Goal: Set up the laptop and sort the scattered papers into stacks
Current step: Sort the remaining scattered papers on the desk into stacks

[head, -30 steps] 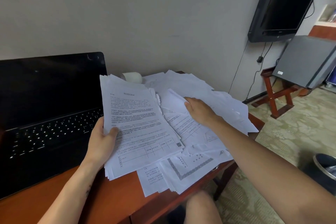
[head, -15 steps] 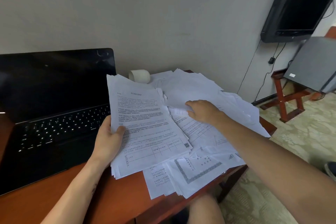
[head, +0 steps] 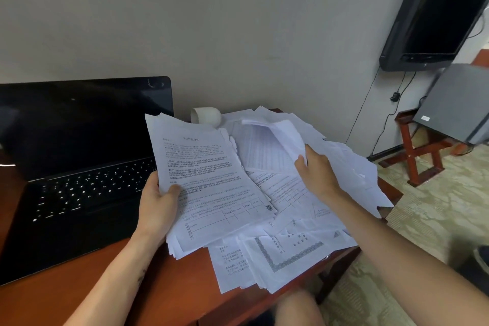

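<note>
An open black laptop (head: 79,167) with a dark screen stands on the left of the reddish wooden desk (head: 111,283). My left hand (head: 158,204) grips a thick stack of printed sheets (head: 209,180) by its left edge, thumb on top, tilted up above the desk. To its right lies a loose heap of scattered papers (head: 304,219) reaching the desk's right edge. My right hand (head: 316,167) pinches a single white sheet (head: 283,135) and holds it lifted off the heap.
A roll of white paper (head: 206,115) lies by the wall behind the stack. A wall-mounted TV (head: 434,13) hangs at the right, above a grey box (head: 460,103) on a red wooden stand (head: 418,151). Patterned carpet lies to the right.
My right hand was flat on the heap; it now has a sheet pinched and raised up and back. The left hand keeps holding its stack. The camera has swung slightly left.
</note>
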